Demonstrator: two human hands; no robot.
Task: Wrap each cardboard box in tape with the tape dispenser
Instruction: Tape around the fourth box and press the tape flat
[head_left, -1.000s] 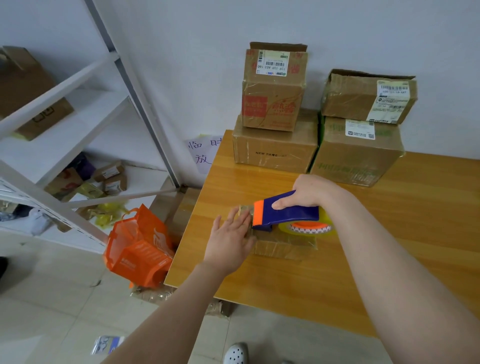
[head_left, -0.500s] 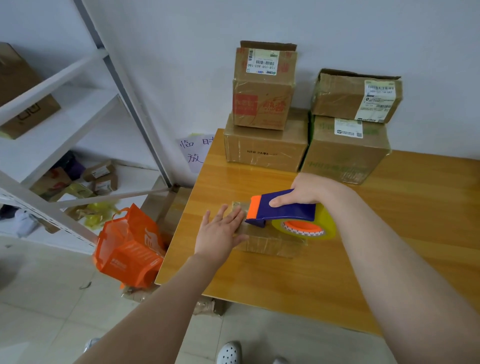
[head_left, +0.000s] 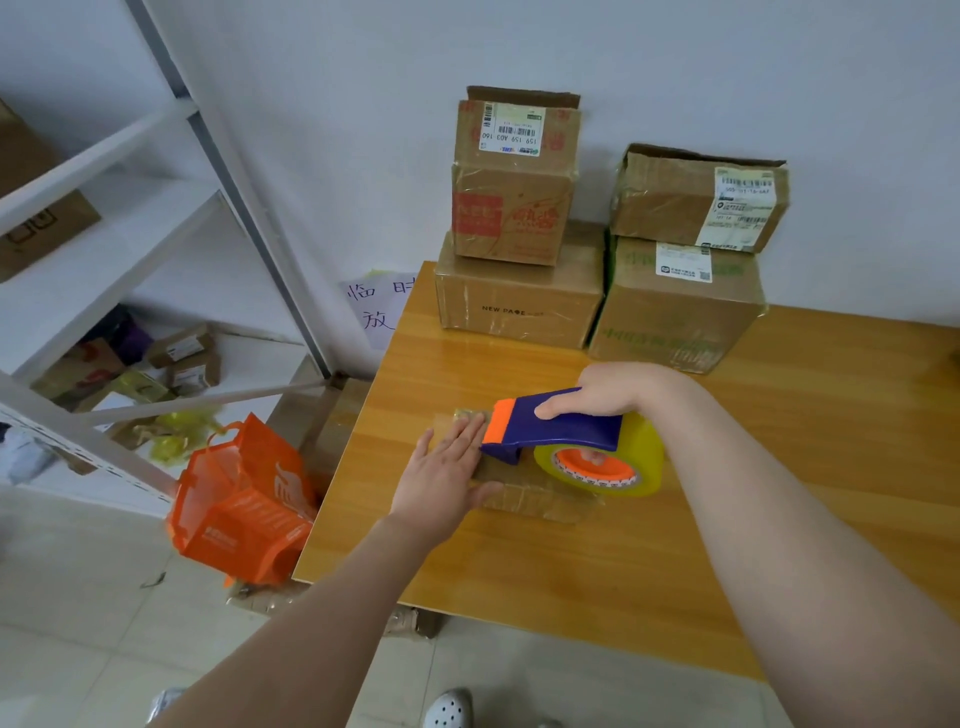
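While the small cardboard box lies flat beneath both grips, the left grip presses on its left end with straight fingers. The right grip is clamped round the tape dispenser on top. Drawing it away from the left grip, low and steady, should lay the tape smooth. Beyond the grips the wooden table carries stacked boxes against the wall. Left of them are shelving and an orange bag.

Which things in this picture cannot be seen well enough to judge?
Head view, small box: top mostly covered by the left hand and the tape dispenser, held by the right hand; tape end not visible.
Head view, paper sign: right part hidden behind the table.
Head view, label on the left stack's top box: small print unreadable.
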